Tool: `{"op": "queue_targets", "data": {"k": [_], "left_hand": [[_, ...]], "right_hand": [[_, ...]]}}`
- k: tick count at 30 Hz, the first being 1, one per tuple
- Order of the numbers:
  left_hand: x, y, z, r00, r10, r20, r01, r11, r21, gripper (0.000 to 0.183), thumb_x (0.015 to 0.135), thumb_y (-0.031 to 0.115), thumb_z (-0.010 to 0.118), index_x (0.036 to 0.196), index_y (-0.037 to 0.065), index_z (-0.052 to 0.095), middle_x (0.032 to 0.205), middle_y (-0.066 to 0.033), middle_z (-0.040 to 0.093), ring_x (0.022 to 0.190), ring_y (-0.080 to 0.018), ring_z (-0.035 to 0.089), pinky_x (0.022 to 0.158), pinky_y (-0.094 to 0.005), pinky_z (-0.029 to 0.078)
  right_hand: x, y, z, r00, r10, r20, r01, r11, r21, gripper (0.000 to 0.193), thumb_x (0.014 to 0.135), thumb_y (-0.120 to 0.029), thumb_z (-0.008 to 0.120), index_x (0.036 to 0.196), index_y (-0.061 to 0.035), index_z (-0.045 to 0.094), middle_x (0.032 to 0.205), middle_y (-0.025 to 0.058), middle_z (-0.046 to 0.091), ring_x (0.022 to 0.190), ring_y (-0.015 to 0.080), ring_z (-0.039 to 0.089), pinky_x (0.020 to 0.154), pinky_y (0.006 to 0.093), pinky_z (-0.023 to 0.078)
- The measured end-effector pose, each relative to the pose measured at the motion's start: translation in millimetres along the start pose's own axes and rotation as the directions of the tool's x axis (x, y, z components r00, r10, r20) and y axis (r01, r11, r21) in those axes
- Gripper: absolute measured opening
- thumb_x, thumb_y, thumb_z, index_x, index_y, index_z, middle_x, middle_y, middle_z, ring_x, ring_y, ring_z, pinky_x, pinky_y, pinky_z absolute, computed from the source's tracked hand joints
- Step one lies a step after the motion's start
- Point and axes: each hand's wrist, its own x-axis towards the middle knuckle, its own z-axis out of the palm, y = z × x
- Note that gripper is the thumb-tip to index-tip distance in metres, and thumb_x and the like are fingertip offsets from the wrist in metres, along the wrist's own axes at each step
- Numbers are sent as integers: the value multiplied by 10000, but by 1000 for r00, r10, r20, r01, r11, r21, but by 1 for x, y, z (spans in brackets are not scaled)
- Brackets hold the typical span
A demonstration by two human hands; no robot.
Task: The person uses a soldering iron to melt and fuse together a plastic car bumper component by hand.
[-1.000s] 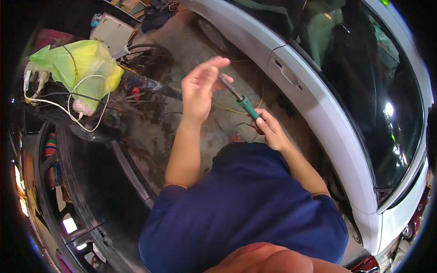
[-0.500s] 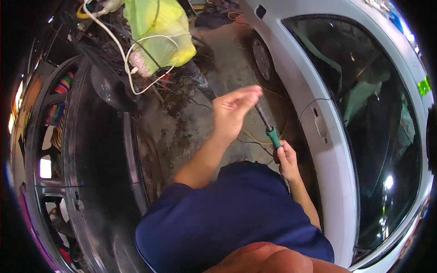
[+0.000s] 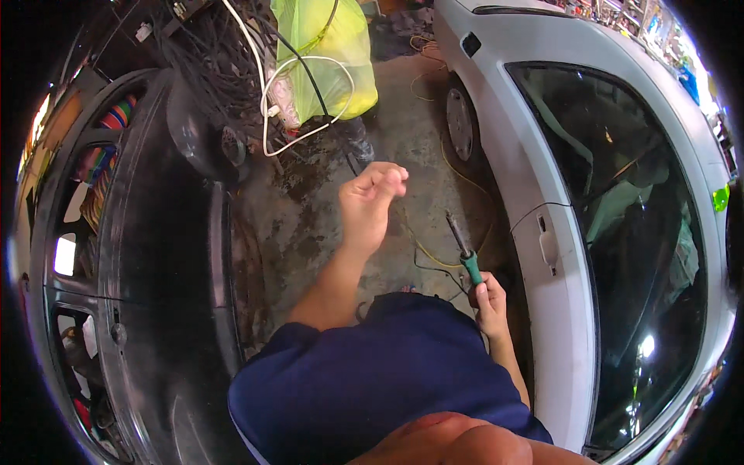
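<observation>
The soldering iron [image 3: 463, 252] has a green handle and a dark, slim metal shaft pointing up and away, and it sits in the right hand [image 3: 490, 304], whose fingers are wrapped tight round the handle, low beside the white car [image 3: 542, 178] door. The left hand [image 3: 370, 200] is raised over the stained concrete floor [image 3: 310, 225] with fingertips bunched together (whether anything is pinched between them I cannot tell). Half a second ago that hand was flatter and close above the iron; now it stands further off to the left, and the yellow-green bag [image 3: 329, 54] shows nearer the top centre.
</observation>
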Motion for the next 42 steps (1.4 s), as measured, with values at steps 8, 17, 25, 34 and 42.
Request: {"op": "queue_targets", "data": {"k": [8, 17, 25, 34, 42], "left_hand": [[-12, 3, 20, 944, -40, 326, -10, 989, 150, 126, 838, -36, 727, 961, -12, 736, 1066, -99, 637, 1024, -171, 600, 860, -286, 502], [13, -22, 49, 975, 224, -13, -224, 973, -58, 141, 1016, 94, 515, 995, -3, 614, 1008, -93, 622, 941, -172, 610, 837, -309, 489], [-33, -54, 122, 891, -126, 436, 158, 987, -36, 158, 1018, 127, 547, 1024, -19, 605, 771, -86, 634, 711, -142, 618, 694, -279, 510], [-73, -70, 174, 292, -288, 912, 365, 915, 172, 298, 984, 219, 626, 1156, -24, 647, 1055, -80, 695, 978, -147, 643, 888, -315, 515], [-101, -98, 181, 280, -269, 922, 46, 963, 267, 259, 895, 146, 732, 1043, -57, 669, 890, -87, 713, 763, -109, 663, 694, -268, 538]], "right_hand": [[-7, -4, 1, 999, -45, -5, 45, 994, -101, 296, 1030, -304, 520, 1083, -22, 594, 739, -65, 445, 616, 27, 349, 553, 208, 280], [-41, -11, -24, 968, -75, -240, 57, 995, -82, 283, 1036, -290, 490, 1087, -35, 601, 729, -54, 439, 667, 51, 385, 597, 230, 321], [-79, -4, -20, 915, -127, -384, 199, 968, 154, 415, 1047, -425, 445, 1097, -38, 588, 686, -47, 388, 605, 67, 304, 562, 242, 261], [-106, 7, -4, 831, -203, -518, 327, 931, 160, 402, 1056, -430, 413, 1103, -59, 560, 685, -49, 351, 602, 66, 273, 560, 235, 239], [-128, -13, -16, 370, -407, -835, -8, 898, -440, 242, 998, -193, 559, 1069, 14, 663, 923, 90, 676, 829, 154, 614, 768, 318, 506]]}}
